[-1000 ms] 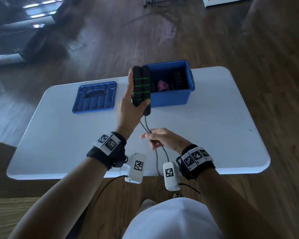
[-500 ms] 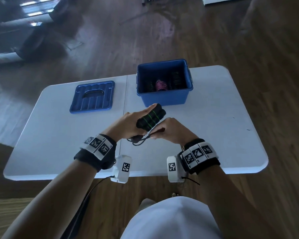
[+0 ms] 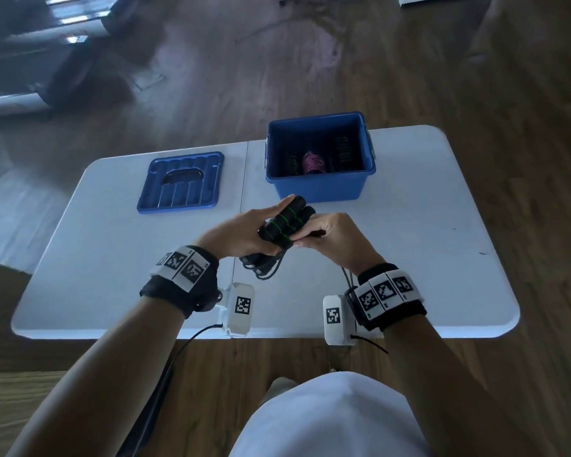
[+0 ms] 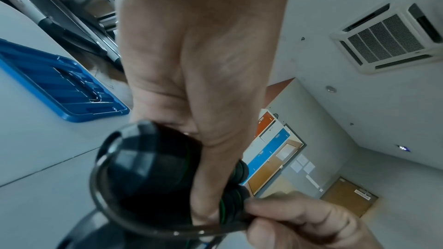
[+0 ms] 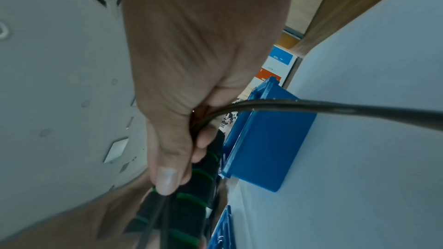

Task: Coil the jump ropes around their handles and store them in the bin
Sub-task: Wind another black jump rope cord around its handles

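Note:
Two black jump-rope handles (image 3: 285,222) with green rings lie side by side, tilted, above the white table (image 3: 409,245). My left hand (image 3: 244,234) holds them from the left, fingers stretched along them. My right hand (image 3: 330,237) pinches the black rope (image 5: 323,107) against the handles (image 5: 191,202). A rope loop (image 3: 266,267) hangs below the handles (image 4: 148,160); the rope (image 4: 134,222) curves round their ends. The blue bin (image 3: 320,189) stands just beyond, holding a pink coiled rope (image 3: 314,163) and dark ones.
The bin's blue lid (image 3: 182,183) lies flat on the table to the left of the bin (image 5: 268,135). A dark wooden floor surrounds the table. Rope runs off the near edge by my right wrist.
The handles came down from upright in front of the bin to a tilted position low over the table. My right hand moved up from the hanging rope to the handles.

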